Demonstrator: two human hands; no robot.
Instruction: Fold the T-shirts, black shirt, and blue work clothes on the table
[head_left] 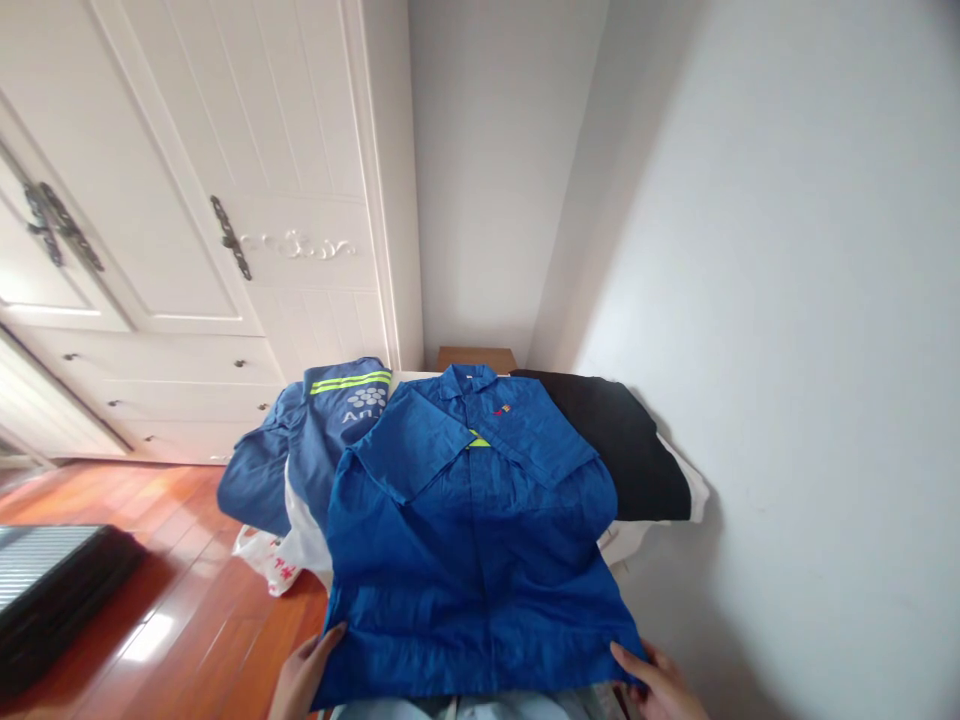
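A bright blue work shirt [480, 560] lies front up with its collar at the far end and both sleeves folded in over the chest. A small red and yellow emblem is on its chest, and a yellow-green strip shows between the sleeves. My left hand [304, 675] pinches the lower left corner of the hem. At the lower right corner, my right hand [660, 680] grips the hem between thumb and fingers. The near part of the shirt is held stretched between both hands.
Left of the shirt lies a darker blue garment [337, 440] with yellow-green stripes; a black cloth [637, 450] lies right. A white wardrobe [300, 150] stands behind left, a wall [810, 300] right. A plastic bag [274, 560] and a dark case [67, 590] are lower left.
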